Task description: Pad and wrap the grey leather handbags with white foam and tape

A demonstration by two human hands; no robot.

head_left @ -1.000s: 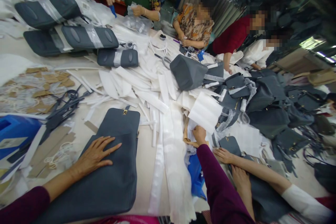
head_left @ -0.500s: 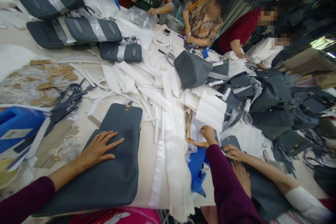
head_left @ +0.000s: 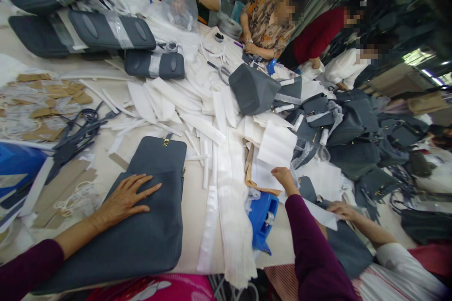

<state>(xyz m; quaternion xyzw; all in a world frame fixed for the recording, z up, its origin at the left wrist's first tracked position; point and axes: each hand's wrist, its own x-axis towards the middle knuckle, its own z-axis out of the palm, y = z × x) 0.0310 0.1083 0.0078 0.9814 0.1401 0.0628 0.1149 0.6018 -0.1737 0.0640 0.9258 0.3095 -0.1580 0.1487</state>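
Observation:
My left hand [head_left: 125, 199] lies flat with fingers spread on a large grey bag [head_left: 141, 218] that rests flat on the table in front of me. A small brass clasp [head_left: 165, 142] sits on the bag's flap. My right hand [head_left: 283, 178] reaches out to a pile of white sheets [head_left: 271, 157] and tan paper, its fingers closed on the edge of a sheet. A long white foam strip [head_left: 226, 197] runs between the bag and the pile.
A co-worker's hand [head_left: 339, 209] beside my right arm holds a white sheet over a grey bag. Several people work along the far side. Grey bags [head_left: 353, 136] pile at right, taped grey pieces [head_left: 84, 33] far left, tan tags [head_left: 49, 99], a blue container [head_left: 263, 218].
My right hand has shifted slightly right on the paper pile. The co-worker's hands moved right and lifted a white sheet. My left hand stays on the bag. The view tilted.

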